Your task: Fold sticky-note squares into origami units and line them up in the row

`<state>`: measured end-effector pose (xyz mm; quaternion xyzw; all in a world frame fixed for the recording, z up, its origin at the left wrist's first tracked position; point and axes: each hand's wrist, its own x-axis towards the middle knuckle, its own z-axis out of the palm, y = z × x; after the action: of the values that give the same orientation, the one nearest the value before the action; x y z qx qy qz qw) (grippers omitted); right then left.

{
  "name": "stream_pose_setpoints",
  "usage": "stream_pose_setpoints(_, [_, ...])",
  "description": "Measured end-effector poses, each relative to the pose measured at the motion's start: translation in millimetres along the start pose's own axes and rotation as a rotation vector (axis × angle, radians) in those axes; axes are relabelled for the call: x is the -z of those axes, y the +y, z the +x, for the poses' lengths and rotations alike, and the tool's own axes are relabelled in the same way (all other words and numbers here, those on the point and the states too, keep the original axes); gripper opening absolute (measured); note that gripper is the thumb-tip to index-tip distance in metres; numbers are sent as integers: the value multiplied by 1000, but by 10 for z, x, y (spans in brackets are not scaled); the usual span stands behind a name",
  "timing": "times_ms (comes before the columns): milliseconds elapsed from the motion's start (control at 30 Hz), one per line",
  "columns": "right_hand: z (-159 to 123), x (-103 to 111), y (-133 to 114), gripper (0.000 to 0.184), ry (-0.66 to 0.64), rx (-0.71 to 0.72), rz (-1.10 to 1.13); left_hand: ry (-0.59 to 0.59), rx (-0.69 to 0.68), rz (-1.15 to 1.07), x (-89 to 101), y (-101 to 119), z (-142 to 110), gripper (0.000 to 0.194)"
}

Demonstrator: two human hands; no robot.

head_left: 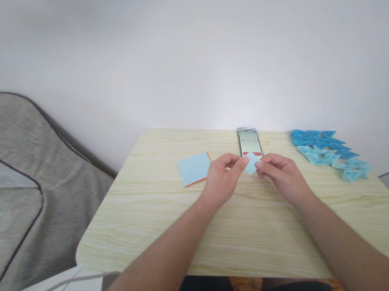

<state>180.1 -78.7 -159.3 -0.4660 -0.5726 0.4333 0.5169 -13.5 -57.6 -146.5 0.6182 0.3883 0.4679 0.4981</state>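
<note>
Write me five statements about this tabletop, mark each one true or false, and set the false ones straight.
1. The left hand and the right hand both hold the small light-blue paper. True.
2. The phone lies to the left of the paper stack. False: it lies to the right of the stack.
3. The folded blue pieces lie toward the right side of the table. True.
4. The top sheet of the stack is orange. False: it is light blue, with orange showing only along the edges.
5. All the folded pieces are the same shade. False: some are deep blue, others pale blue.
</note>
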Motion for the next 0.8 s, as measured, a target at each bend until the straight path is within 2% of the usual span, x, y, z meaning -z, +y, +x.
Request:
stream_pose_setpoints(167, [15,27,73,21,26,-57,51,24,-16,33,8,-11,2,33])
stream_pose_setpoints(433, [-13,-32,-85,25,-89,-74,-71,-58,-18,41,27,5,10,31])
stream_pose_setpoints(567, [-4,-24,-60,31,-42,-55,-46,-71,12,31,12,7,-3,35])
stream_pose_setpoints(700, [5,-5,18,29,20,-82,58,-130,-6,61,-6,17,-24,29])
stream_pose_setpoints(800, [7,4,44,28,24,-97,83,-132,-9,82,-14,26,-29,25])
